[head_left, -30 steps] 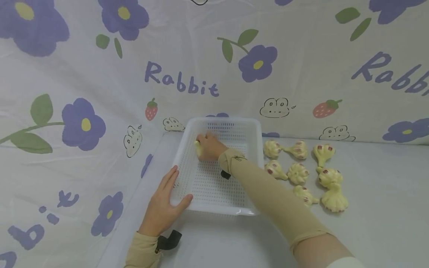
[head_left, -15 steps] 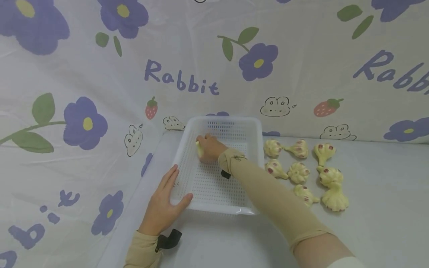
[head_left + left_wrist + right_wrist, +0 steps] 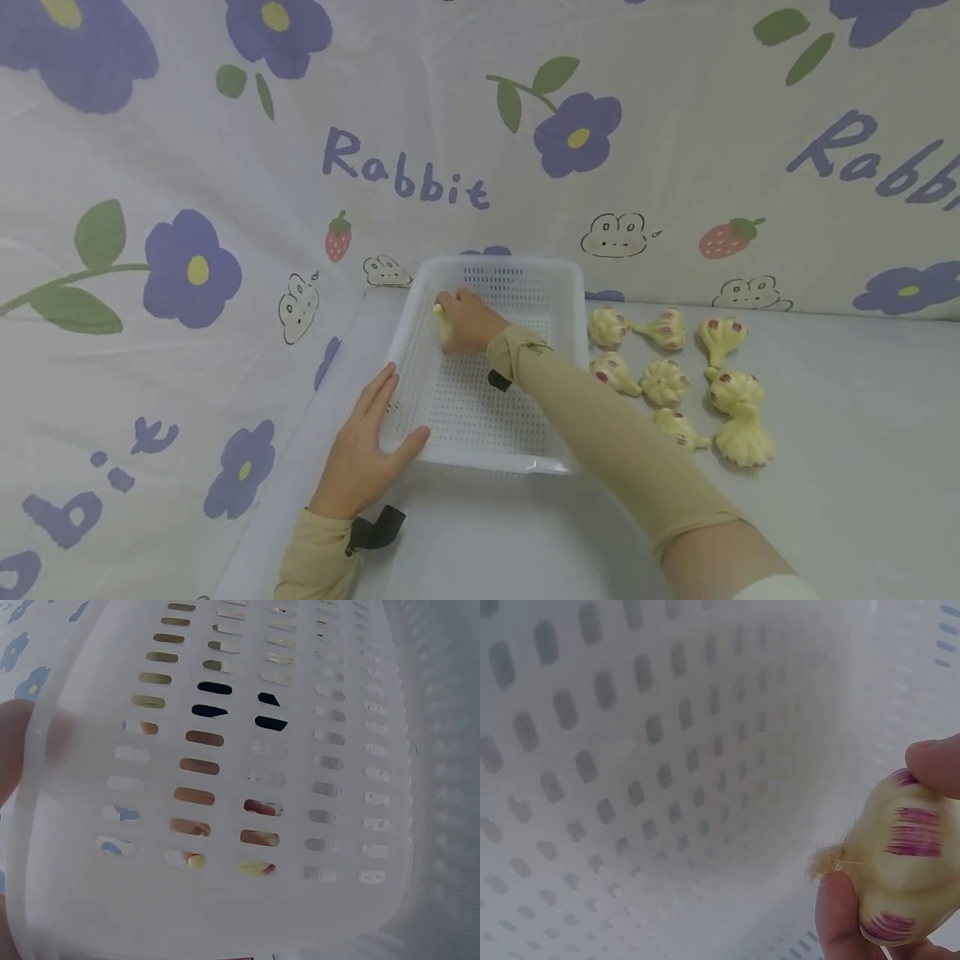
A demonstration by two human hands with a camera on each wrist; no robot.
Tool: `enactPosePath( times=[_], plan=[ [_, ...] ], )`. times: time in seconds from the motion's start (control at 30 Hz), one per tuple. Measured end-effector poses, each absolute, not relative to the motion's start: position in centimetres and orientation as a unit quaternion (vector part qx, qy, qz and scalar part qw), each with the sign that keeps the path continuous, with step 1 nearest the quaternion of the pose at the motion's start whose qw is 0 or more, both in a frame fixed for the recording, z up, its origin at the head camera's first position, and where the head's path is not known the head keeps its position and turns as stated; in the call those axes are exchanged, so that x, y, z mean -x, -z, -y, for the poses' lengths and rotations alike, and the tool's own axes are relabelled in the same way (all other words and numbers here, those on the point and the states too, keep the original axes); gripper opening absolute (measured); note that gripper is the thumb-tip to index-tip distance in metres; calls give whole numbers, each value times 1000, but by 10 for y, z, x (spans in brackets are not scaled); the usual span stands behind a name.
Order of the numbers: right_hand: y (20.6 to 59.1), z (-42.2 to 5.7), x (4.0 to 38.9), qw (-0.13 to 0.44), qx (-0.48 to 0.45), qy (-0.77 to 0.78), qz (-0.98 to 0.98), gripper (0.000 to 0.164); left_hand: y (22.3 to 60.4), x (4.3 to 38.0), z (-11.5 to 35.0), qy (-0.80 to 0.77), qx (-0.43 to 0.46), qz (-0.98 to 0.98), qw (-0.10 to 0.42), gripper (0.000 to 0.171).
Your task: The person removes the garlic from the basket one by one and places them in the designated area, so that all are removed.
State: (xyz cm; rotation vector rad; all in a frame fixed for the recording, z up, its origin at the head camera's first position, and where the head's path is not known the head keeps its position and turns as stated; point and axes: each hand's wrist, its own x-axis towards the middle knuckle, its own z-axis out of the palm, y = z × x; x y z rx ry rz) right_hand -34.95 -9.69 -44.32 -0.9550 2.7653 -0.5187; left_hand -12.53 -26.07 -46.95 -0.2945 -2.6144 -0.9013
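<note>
My right hand [image 3: 471,322] reaches inside a white perforated plastic basket [image 3: 480,460] and grips a garlic bulb [image 3: 904,862]. In the right wrist view the bulb is pale yellow with purple streaks and a tuft of roots. The thumb lies on its upper side and fingertips sit beneath it. In the head view only a pale sliver of the bulb shows past the hand. My left hand [image 3: 363,454] rests on the basket's near left corner with fingers extended along the rim. Through the slots in the left wrist view, bits of the right hand and the bulb show.
Several more garlic bulbs [image 3: 664,382] lie in loose rows on the white table [image 3: 862,433], just right of the basket. Behind stands a white cloth backdrop [image 3: 652,100] printed with flowers and rabbits. My right sleeve [image 3: 600,425] crosses the basket's right rim.
The right hand stays inside the basket with the garlic bulb, which tilts slightly in its grip. The left hand keeps its place on the rim. The head view has shifted a little.
</note>
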Motion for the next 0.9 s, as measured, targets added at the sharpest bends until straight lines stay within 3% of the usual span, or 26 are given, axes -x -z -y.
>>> enactPosePath(
  times=[0.3, 0.6, 0.9],
  plan=[
    [431, 88, 347, 72, 333, 195, -920, 69, 469, 126, 260, 321, 108, 923, 183, 85],
    [403, 77, 323, 81, 345, 210, -911, 70, 466, 125, 260, 328, 101, 924, 168, 86],
    [382, 60, 304, 45, 370, 204, -905, 67, 467, 126, 259, 323, 99, 926, 171, 86]
  ],
)
